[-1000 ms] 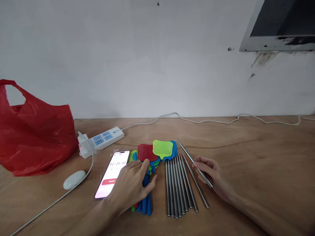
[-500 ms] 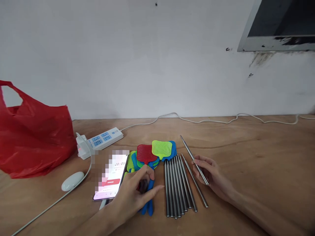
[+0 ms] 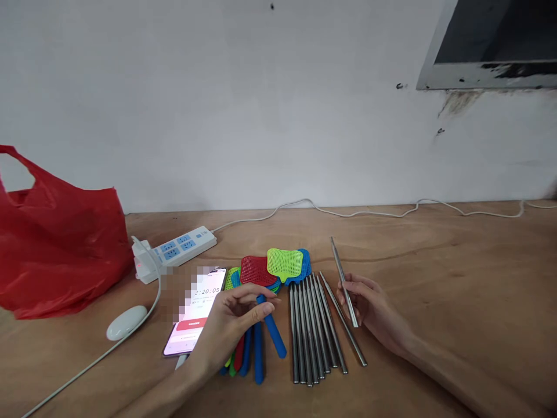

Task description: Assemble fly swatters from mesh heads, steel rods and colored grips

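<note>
Between the thumb and fingers of my left hand [image 3: 243,316] is the top end of a blue plastic handle [image 3: 274,331], tilted with its lower end to the right. Beneath that hand lie several more coloured handles [image 3: 258,357], partly covered. My right hand [image 3: 369,305] grips a slim metal rod [image 3: 344,281], raised and leaning, its thin tip pointing away from me. Side by side between my hands lie several similar metal rods [image 3: 308,331]. Behind them are overlapping fly swatter heads, among them a yellow-green one [image 3: 285,264], a red one [image 3: 255,270] and a blue one [image 3: 306,264].
On the left, a lit phone [image 3: 198,313] lies near my left wrist. Farther out are a white power strip [image 3: 187,247], a white oval device [image 3: 127,323] on a cable and a red plastic bag [image 3: 65,244]. A thin cord [image 3: 361,215] runs along the wall.
My left hand has closed on a blue handle and drawn it a little to the right, out of the pile. The rod in my right hand has turned more upright.
</note>
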### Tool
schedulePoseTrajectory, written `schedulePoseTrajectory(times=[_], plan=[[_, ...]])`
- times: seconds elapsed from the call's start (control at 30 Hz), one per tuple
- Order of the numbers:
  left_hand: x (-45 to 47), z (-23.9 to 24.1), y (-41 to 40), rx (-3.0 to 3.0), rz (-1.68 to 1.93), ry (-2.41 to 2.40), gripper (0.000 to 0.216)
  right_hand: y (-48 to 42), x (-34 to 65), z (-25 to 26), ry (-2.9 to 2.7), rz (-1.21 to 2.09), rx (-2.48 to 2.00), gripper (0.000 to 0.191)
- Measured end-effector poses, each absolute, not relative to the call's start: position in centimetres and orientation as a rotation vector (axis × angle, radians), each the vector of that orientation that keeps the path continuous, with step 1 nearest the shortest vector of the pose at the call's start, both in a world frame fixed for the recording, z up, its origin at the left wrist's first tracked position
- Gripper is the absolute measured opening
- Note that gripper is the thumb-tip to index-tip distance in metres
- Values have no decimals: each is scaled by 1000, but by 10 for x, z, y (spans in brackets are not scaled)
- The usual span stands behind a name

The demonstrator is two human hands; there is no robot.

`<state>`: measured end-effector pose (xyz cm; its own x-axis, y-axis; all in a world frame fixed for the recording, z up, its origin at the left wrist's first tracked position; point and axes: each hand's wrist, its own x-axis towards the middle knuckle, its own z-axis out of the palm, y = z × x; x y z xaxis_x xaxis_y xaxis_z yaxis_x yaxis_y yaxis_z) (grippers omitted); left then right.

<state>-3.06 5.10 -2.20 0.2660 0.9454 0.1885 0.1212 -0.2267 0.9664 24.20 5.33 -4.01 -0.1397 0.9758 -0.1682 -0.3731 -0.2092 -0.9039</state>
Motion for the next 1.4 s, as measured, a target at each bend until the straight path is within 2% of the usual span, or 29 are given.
schedulePoseTrajectory(times=[0.27,0.4,0.5,0.67,1.03,1.4], plan=[[-26,-22,46,1848,1098,1030,7,54,241,-43,-863,1566,-943,38],[-22,-22,44,1976,974,1052,16,54,241,-44,-825,1542,-919,39],[-21,-26,43,2070,891,1057,12,54,240,-43,-858,1459,-912,40],[-21,-25,40,2253,827,1019,20,53,239,-38,-828,1332,-941,34],[-21,-20,32,2255,777,1004,21,52,242,-39,-786,1531,-854,25],[-20,-27,31,2257,717,1035,17,52,245,-55,-1120,1359,-1002,27]])
